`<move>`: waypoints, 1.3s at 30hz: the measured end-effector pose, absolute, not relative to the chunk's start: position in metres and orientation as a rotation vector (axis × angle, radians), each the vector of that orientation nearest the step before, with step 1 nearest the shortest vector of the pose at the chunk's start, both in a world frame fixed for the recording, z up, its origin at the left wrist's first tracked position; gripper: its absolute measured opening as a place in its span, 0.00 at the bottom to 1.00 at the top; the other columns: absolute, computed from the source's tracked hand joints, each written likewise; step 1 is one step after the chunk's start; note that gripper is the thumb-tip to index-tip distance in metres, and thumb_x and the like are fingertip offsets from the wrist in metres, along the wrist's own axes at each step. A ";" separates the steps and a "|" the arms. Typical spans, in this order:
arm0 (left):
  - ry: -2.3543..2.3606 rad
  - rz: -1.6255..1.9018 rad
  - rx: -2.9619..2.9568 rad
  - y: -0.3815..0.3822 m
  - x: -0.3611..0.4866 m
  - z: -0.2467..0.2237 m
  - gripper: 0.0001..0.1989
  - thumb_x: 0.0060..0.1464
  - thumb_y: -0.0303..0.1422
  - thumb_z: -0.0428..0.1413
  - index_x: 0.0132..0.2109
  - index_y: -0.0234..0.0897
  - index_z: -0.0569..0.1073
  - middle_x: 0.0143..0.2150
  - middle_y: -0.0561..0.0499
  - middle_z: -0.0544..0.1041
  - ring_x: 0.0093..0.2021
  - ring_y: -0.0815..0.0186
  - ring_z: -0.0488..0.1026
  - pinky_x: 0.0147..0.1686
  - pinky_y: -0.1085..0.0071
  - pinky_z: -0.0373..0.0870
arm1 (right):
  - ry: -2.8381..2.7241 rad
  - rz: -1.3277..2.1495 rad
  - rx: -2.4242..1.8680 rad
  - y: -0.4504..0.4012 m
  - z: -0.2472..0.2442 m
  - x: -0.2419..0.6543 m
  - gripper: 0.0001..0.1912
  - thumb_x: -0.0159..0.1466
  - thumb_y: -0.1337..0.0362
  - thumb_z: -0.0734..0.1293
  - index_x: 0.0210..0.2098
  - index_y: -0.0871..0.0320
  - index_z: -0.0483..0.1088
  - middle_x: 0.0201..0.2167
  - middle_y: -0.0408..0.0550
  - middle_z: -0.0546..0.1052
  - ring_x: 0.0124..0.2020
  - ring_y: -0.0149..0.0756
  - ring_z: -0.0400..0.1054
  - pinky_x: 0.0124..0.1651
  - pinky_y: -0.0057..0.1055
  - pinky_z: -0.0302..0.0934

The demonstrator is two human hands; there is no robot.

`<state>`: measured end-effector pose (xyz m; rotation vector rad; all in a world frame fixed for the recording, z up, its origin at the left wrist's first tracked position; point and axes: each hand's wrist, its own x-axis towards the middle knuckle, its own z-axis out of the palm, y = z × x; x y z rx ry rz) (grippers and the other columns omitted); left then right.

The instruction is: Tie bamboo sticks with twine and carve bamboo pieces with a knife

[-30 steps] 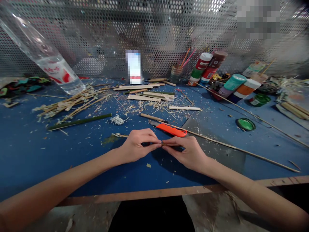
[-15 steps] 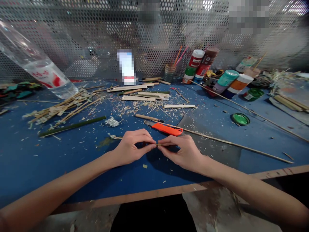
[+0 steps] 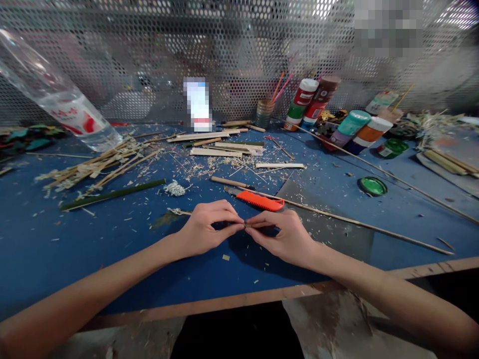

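My left hand (image 3: 205,227) and my right hand (image 3: 286,234) meet fingertip to fingertip above the near part of the blue table. Between them they pinch a tiny brownish stick-like piece (image 3: 246,225), mostly covered by the fingers. Just beyond my right hand lies an orange utility knife (image 3: 259,200), its blade pointing left. A thin wooden stick (image 3: 337,214) runs from behind the knife toward the lower right. Left of the knife's tip area rests a short stick with a dark end (image 3: 228,182). A stick with a frayed white end (image 3: 179,212) reaches out behind my left hand.
A bottle (image 3: 82,119) leans at left beside a bundle of frayed sticks (image 3: 116,167). A green bamboo stick (image 3: 119,194), wood strips (image 3: 217,150) and shavings litter the table (image 3: 149,279). Paint bottles (image 3: 301,102), a green lid (image 3: 372,186) and a bright phone screen (image 3: 198,102) stand farther back.
My hands hold nearly the same pose, fingertips still together; less of the small piece shows between them now. The whole view has shifted very slightly.
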<state>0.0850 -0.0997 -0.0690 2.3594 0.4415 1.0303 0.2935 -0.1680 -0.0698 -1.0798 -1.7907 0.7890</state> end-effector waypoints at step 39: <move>0.377 1.109 2.427 -0.100 0.084 -0.079 0.08 0.65 0.27 0.57 0.49 0.33 0.77 0.35 0.45 0.82 0.34 0.64 0.78 0.35 0.69 0.78 | -2.059 0.329 -1.028 -0.164 -0.090 0.299 0.08 0.69 0.67 0.66 0.43 0.54 0.78 0.31 0.47 0.84 0.26 0.35 0.77 0.31 0.30 0.71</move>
